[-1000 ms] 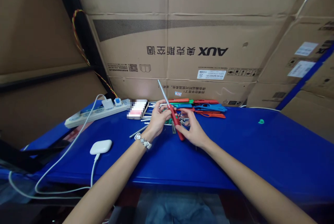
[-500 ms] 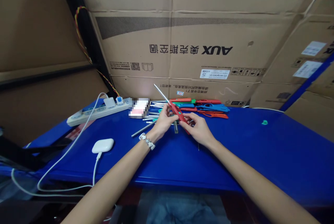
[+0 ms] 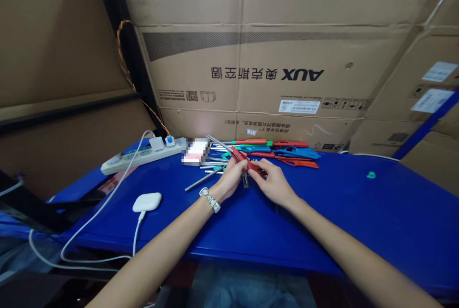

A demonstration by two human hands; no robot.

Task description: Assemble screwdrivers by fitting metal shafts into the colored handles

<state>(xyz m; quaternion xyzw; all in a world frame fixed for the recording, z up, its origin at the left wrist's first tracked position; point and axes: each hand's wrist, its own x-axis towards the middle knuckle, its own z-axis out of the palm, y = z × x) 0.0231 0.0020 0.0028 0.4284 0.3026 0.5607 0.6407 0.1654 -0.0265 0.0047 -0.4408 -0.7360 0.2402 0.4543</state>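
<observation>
My left hand (image 3: pixel 231 179) is closed around the middle of a red long-necked lighter (image 3: pixel 237 154). The lighter's metal tube (image 3: pixel 218 141) points up and to the left, away from me. Fingers of my right hand (image 3: pixel 275 182) pinch the lighter's lower end, which they partly hide. Under my left fingers shows a small clear piece (image 3: pixel 245 181); I cannot tell if it is held or lies on the table. Just beyond my hands lie more long-necked lighters in blue (image 3: pixel 303 153) and orange (image 3: pixel 299 161), with loose metal tubes (image 3: pixel 201 181) by my left hand.
On the blue table (image 3: pixel 333 212) lies a white charging case (image 3: pixel 147 201) with a cable at left. Behind it are a power strip (image 3: pixel 141 156) and a blurred-out phone-like object (image 3: pixel 195 151). A small green piece (image 3: pixel 371 174) sits at right. Cardboard (image 3: pixel 265 45) walls the back.
The lighter's tube has tipped lower and flatter, its tip now nearer the pile. My left hand has slid closer to my right along the handle. The whole view has shifted slightly.
</observation>
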